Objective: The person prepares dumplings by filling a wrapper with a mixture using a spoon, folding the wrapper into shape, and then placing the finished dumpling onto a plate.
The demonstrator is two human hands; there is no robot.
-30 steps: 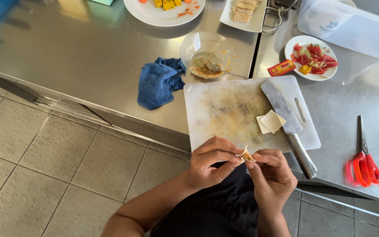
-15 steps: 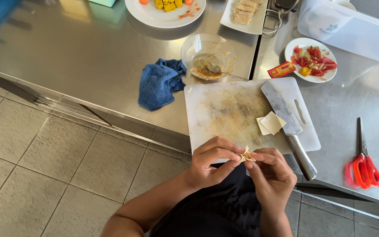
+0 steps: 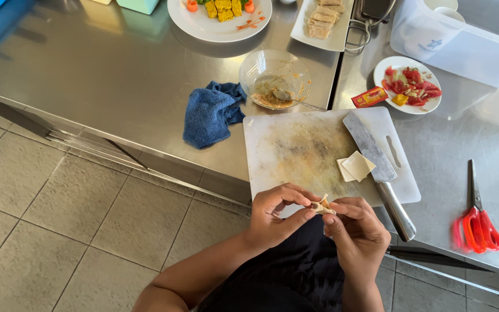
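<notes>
Nearest the camera, left hand (image 3: 275, 216) and right hand (image 3: 358, 231) meeting at the near edge of the white, stained plastic cutting board (image 3: 295, 153), both pinching a small pale folded dumpling wrapper (image 3: 322, 205) between thumbs and fingertips, held just above the board's rim in front of dark clothing. Left thumb and forefinger curled over the dough from the left; right fingers bent inward, closed on its other side, wrist angled up from below. On the board, close behind the hands, two pale square wrapper sheets (image 3: 356, 167) stacked loosely, touching the broad steel cleaver with a metal handle (image 3: 379, 173) lying diagonally. To the right, on the steel counter (image 3: 116, 75), red-handled scissors (image 3: 476, 216), well apart. Left of the board, a crumpled blue cloth (image 3: 210, 111). Beyond, a clear glass bowl with brownish filling and a spoon (image 3: 275, 78), a small red packet (image 3: 369, 97), a white plate of red tomato pieces (image 3: 408, 84). Farthest, a white plate with yellow cubes (image 3: 219, 16), a rectangular white dish of pale slices (image 3: 324, 23), a translucent plastic tub (image 3: 457, 40).
</notes>
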